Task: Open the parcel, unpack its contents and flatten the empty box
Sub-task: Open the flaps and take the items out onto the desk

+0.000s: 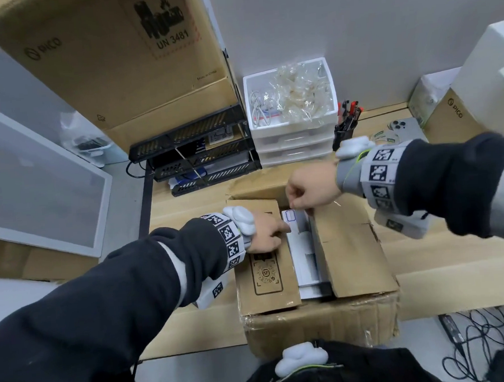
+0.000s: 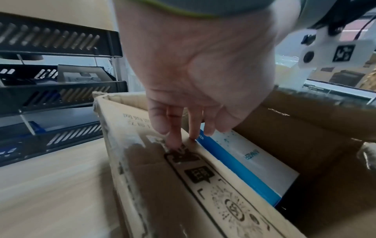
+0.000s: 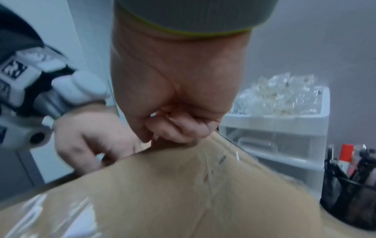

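Observation:
A brown cardboard parcel stands on the wooden table, its two top flaps parted along the middle. Through the gap shows a white and blue box, printed ANKER in the left wrist view. My left hand rests on the left flap, which bears an SF stamp; its fairly straight fingertips press near the flap's inner edge. My right hand is curled and pinches the far inner corner of the right flap, thumb against fingers on the cardboard edge.
Black stacked letter trays and a white drawer unit topped with plastic bags stand just behind the parcel. A pen pot sits to their right. Large cartons rise at the back left, another box at the right. Cables lie below the table edge.

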Available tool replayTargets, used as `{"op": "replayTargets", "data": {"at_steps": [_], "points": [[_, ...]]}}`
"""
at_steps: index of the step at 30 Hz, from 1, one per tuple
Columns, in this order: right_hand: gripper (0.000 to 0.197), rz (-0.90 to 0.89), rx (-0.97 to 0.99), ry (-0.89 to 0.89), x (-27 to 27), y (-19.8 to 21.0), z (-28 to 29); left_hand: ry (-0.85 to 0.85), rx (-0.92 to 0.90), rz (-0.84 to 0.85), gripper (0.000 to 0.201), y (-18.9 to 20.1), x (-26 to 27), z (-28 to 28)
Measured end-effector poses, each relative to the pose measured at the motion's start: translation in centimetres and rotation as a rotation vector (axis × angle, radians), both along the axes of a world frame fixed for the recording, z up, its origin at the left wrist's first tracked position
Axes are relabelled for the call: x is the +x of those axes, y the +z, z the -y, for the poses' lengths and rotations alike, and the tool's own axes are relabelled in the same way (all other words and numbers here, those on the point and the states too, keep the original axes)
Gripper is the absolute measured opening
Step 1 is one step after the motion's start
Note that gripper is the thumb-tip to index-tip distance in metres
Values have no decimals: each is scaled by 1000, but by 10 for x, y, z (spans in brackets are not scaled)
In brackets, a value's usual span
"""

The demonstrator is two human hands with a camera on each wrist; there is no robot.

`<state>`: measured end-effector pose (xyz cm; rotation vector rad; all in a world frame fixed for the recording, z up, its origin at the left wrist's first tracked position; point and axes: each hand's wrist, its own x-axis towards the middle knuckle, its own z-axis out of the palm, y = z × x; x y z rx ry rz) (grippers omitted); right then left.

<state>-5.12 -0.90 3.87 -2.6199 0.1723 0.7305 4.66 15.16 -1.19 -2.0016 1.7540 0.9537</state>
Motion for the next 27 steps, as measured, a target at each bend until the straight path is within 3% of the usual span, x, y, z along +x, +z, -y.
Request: {"op": "replayTargets", "data": {"at_steps": [8,13,18,23,27], "points": [[23,-285,-293,-4,-10,49,40,98,-30,-2,57,4,-23,11],[24,-493,-114,-177,-24,70,58,128,-64,-1,47,12,-21,8],[26,-520,-27,-281,-42,77,76,145,-45,-5,27,16,-21,5],[31,-509,109,-358,-60,74,96,93,34,24,62,17,-29,6],[35,-487,183,-366,-70,71,107,84,68,34,64,11,-34,10]]}}
